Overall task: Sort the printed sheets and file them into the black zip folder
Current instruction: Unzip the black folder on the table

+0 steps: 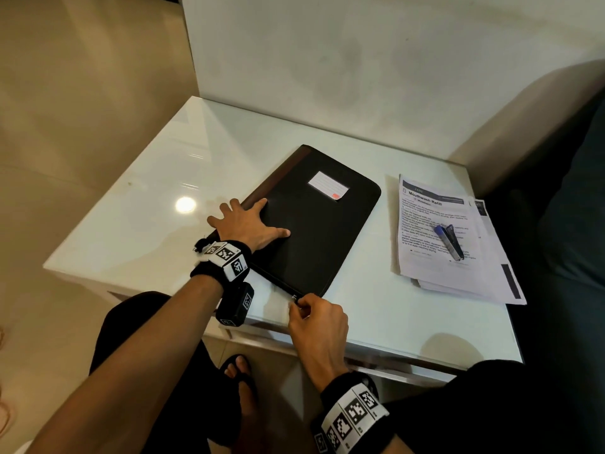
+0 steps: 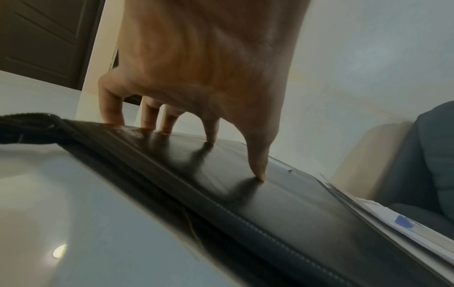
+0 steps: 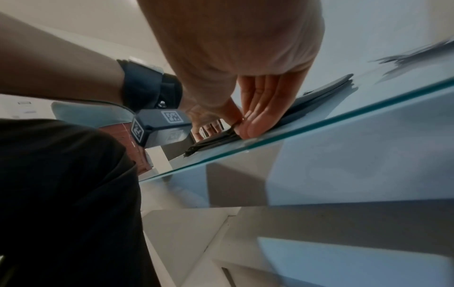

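Note:
The black zip folder (image 1: 314, 224) lies closed on the glass-topped table (image 1: 137, 204), with a white label (image 1: 328, 185) on its cover. My left hand (image 1: 248, 221) lies spread on the folder's left part, fingertips (image 2: 258, 172) pressing the cover (image 2: 270, 203). At the folder's near corner my right hand (image 1: 314, 319) pinches the zip pull (image 1: 295, 298) between thumb and fingers (image 3: 253, 126). The printed sheets (image 1: 438, 237) are stacked to the right of the folder, the top one headed "Mouthwash Refill".
A blue and black stapler (image 1: 450, 241) rests on the stack of sheets. A dark sofa (image 1: 566, 224) stands to the right of the table and a white wall (image 1: 360, 60) behind it. My legs and a sandalled foot (image 1: 239, 371) are under the near edge.

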